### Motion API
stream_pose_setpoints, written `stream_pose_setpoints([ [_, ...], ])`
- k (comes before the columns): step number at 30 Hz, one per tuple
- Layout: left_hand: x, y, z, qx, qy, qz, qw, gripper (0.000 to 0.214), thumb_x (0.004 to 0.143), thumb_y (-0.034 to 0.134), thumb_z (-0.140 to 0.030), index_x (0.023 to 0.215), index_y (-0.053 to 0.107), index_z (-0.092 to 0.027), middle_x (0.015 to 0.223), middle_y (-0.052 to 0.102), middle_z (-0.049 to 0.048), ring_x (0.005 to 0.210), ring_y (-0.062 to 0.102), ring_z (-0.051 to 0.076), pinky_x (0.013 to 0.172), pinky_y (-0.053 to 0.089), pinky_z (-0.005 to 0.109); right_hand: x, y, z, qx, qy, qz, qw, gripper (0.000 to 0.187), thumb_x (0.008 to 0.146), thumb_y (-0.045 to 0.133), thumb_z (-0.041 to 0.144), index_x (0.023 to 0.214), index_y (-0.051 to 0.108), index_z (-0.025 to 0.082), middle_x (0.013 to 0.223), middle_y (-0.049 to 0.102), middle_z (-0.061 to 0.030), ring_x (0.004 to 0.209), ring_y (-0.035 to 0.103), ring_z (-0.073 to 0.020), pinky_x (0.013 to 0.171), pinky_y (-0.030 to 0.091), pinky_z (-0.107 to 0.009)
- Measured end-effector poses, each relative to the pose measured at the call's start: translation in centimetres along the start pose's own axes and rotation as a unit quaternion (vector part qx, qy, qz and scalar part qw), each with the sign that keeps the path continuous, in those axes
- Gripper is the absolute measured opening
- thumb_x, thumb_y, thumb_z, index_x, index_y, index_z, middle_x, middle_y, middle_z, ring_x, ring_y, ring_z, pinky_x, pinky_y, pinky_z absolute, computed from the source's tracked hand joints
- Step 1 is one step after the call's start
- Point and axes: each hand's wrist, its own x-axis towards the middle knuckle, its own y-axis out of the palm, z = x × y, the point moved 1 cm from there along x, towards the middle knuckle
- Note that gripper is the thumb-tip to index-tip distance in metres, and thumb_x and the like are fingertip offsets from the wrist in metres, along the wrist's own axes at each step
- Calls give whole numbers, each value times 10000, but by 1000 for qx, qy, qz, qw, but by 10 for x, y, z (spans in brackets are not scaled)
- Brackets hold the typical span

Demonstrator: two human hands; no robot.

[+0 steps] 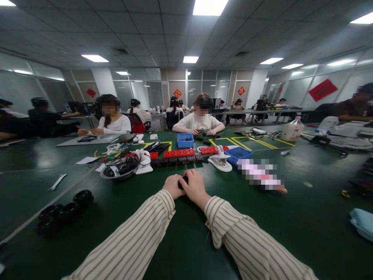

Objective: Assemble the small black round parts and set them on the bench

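Note:
My left hand (173, 186) and my right hand (194, 187) meet over the green table (186, 241), both closed around a small black part (183, 181) that shows only between the fingers. Striped sleeves cover both forearms. Just beyond the hands lies a row of red and black blocks (180, 155). Left of them a metal bowl (119, 170) holds black cables. A white clamp-like tool (220, 160) rests to the right.
Several black wheels (65, 212) lie at the near left, with a white flat tool (57, 182) beyond them. Two blue bins (185, 140) (239, 154) stand farther back. A person in white sits opposite; other people work at the sides and behind.

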Motion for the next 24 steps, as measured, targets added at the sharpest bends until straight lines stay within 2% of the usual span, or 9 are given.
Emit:
stream_pose_setpoints([
  [6,0,-4,4,-26,46,24,998,334,596,716,-280,887,610,-155,908,635,46,879,584,224,800,453,313,-1,-8,1,49,-43,5,998,53,757,530,173,790,571,177,829,571,-14,838,496,-159,766,365,-273],
  [8,-1,-6,4,-31,55,30,998,342,593,723,-260,901,615,-158,921,641,45,891,587,224,811,454,313,-3,-12,3,60,-63,4,996,96,746,515,126,787,580,183,819,590,0,835,508,-146,774,370,-261],
  [10,-2,-7,4,-35,57,34,997,328,595,724,-250,894,621,-162,943,645,48,910,588,221,831,452,310,-6,-14,5,66,-75,-4,995,157,761,502,121,873,590,187,877,606,-7,878,513,-147,814,367,-268],
  [12,-5,-7,4,-33,46,31,998,364,593,727,-272,924,615,-167,990,636,58,947,580,226,865,440,321,-9,-14,6,68,-76,-18,995,214,799,496,173,1000,567,181,975,599,-34,952,503,-163,866,352,-293],
  [14,-7,-5,4,-25,18,20,999,478,580,730,-304,1016,581,-178,1069,608,73,1016,552,249,936,394,385,-9,-10,5,66,-65,-30,995,257,824,500,264,1055,536,160,1021,578,-70,980,491,-192,876,347,-328],
  [16,-8,-3,2,-12,-18,7,1000,522,578,719,-319,1057,559,-188,1103,589,79,1071,517,279,1005,299,481,-9,-6,3,54,-33,-41,997,276,817,512,348,1008,537,150,985,566,-86,943,495,-215,837,361,-347],
  [18,-10,-2,0,-1,-43,-1,999,452,593,698,-322,1011,577,-195,1076,597,72,1076,511,288,1032,217,537,-8,-1,1,40,-1,-46,998,264,798,528,390,919,546,156,924,556,-79,891,499,-221,791,370,-345],
  [20,-11,-2,-3,7,-55,-2,998,390,605,686,-330,962,595,-200,1043,608,64,1056,521,280,1036,208,531,-8,1,0,32,11,-43,998,236,784,541,388,853,550,164,879,552,-67,859,498,-218,767,371,-339],
  [24,-14,-4,-6,12,-44,11,999,368,598,687,-327,933,613,-193,1029,615,63,1033,532,273,989,313,450,-13,-3,5,41,-11,-29,999,134,769,546,281,836,566,167,866,569,-54,852,499,-206,772,374,-331],
])
